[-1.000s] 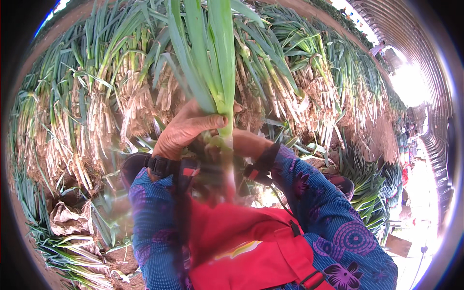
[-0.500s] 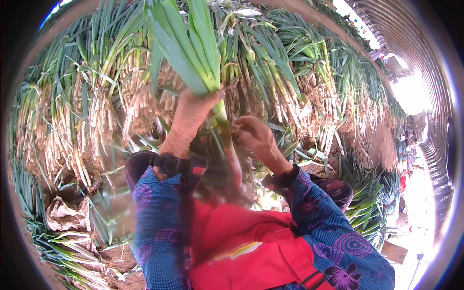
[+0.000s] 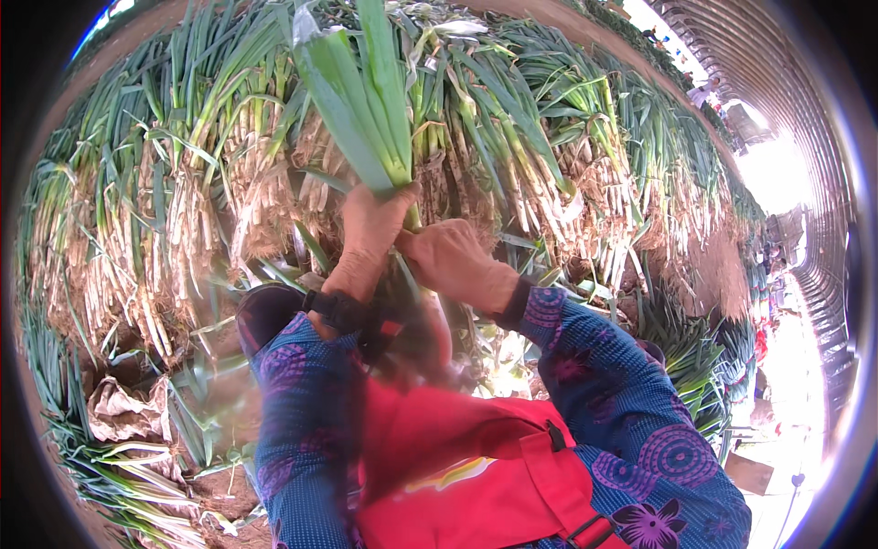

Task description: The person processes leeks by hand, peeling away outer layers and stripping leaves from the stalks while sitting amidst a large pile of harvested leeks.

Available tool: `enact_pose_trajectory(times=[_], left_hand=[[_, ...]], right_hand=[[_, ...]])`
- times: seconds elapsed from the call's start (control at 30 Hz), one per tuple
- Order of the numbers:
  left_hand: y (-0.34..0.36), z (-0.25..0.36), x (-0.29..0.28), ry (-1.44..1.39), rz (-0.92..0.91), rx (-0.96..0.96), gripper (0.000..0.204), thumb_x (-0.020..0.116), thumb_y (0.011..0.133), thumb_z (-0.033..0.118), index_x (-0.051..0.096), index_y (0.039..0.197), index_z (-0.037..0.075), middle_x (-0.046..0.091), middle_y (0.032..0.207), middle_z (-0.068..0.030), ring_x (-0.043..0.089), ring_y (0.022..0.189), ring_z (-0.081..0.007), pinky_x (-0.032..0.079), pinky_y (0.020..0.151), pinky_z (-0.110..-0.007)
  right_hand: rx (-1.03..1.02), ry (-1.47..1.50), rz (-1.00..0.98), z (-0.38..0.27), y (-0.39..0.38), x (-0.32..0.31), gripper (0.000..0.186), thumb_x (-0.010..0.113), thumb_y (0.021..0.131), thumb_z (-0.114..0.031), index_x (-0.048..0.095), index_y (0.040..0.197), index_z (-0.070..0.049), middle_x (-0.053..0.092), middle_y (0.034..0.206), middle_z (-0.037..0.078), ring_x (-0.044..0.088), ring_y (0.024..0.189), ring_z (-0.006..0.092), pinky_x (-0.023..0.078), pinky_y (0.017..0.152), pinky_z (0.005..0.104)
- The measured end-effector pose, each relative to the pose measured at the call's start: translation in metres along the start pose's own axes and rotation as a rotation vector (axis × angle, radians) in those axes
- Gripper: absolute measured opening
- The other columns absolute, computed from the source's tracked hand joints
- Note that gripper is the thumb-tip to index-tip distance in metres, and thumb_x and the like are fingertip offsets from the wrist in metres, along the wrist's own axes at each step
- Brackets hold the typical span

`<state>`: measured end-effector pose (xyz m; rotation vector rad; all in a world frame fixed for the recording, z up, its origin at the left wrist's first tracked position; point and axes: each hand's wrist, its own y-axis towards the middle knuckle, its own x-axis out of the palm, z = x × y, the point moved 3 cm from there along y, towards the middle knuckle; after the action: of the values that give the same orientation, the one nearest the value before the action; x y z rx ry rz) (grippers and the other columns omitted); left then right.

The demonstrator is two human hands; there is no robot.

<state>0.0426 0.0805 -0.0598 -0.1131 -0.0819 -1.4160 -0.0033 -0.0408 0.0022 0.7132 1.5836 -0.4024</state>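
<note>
A large leek (image 3: 366, 119) stands nearly upright before me, its broad green leaves pointing away and its pale lower stem coming down toward my red apron (image 3: 448, 448). My left hand (image 3: 373, 220) is wrapped round the stem just below where the leaves fan out. Right beside it, my right hand (image 3: 450, 261) is closed against the stem a little lower, fingers pinched on its outer layer. What exactly lies between those fingers is hidden. The leek's lower end is blurred near my lap.
Long rows of leeks (image 3: 192, 183) with pale, rooty ends lie across the far side and curve round the right. A crumpled brown sack (image 3: 128, 407) sits at the left, above more loose leeks (image 3: 137, 485). Peeled scraps (image 3: 503, 361) litter the ground by my lap.
My right hand has moved left and closed in on the stem beside my left hand. The leek and my left hand have shifted slightly toward me.
</note>
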Motion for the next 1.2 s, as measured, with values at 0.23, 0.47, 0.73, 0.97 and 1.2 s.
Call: enact_pose_trajectory(times=[0.23,0.47,0.73,0.97,1.2], left_hand=[[0.009,0.000,-0.014,-0.103,0.263,0.058,0.031,0.072,0.076,0.020,0.067,0.097,-0.003,0.068,0.089,-0.0116,0.064,0.079,-0.0194,0.050,0.072,-0.032],[0.005,0.001,-0.022,-0.363,0.382,-0.040,0.029,0.076,0.077,0.013,0.064,0.101,0.003,0.064,0.090,-0.0033,0.057,0.078,-0.0136,0.045,0.071,-0.030],[-0.001,0.009,-0.024,-0.320,0.509,-0.018,0.038,0.075,0.078,0.013,0.062,0.109,-0.002,0.065,0.098,-0.0078,0.058,0.084,-0.0185,0.045,0.076,-0.032],[-0.002,0.012,-0.027,-0.316,0.519,-0.049,0.042,0.075,0.078,0.014,0.060,0.112,-0.004,0.064,0.100,-0.0090,0.058,0.086,-0.0190,0.045,0.078,-0.032],[0.000,0.000,-0.016,-0.281,0.457,0.012,0.033,0.075,0.079,0.015,0.061,0.105,0.000,0.063,0.094,-0.0065,0.057,0.082,-0.0163,0.046,0.073,-0.030]], right_hand=[[0.077,0.111,0.212,-0.015,-0.012,0.018,0.008,0.056,0.074,-0.008,0.053,0.079,-0.003,0.058,0.072,0.013,0.061,0.063,0.0346,0.047,0.054,0.0446],[-0.039,0.156,0.252,-0.018,-0.030,0.020,0.008,0.057,0.073,-0.008,0.057,0.080,-0.004,0.057,0.074,0.011,0.061,0.068,0.0305,0.049,0.058,0.0410],[-0.065,0.203,0.269,-0.023,-0.050,0.013,0.013,0.059,0.070,-0.006,0.058,0.082,-0.004,0.056,0.072,0.010,0.061,0.068,0.0306,0.049,0.058,0.0404],[-0.048,0.289,0.225,-0.019,-0.063,-0.005,0.013,0.061,0.073,-0.003,0.059,0.086,-0.004,0.058,0.079,0.010,0.061,0.071,0.0306,0.049,0.060,0.0397],[0.089,0.374,0.432,0.005,-0.044,-0.014,0.013,0.068,0.077,-0.006,0.064,0.089,-0.006,0.060,0.103,0.009,0.061,0.093,0.0287,0.051,0.073,0.0371]])
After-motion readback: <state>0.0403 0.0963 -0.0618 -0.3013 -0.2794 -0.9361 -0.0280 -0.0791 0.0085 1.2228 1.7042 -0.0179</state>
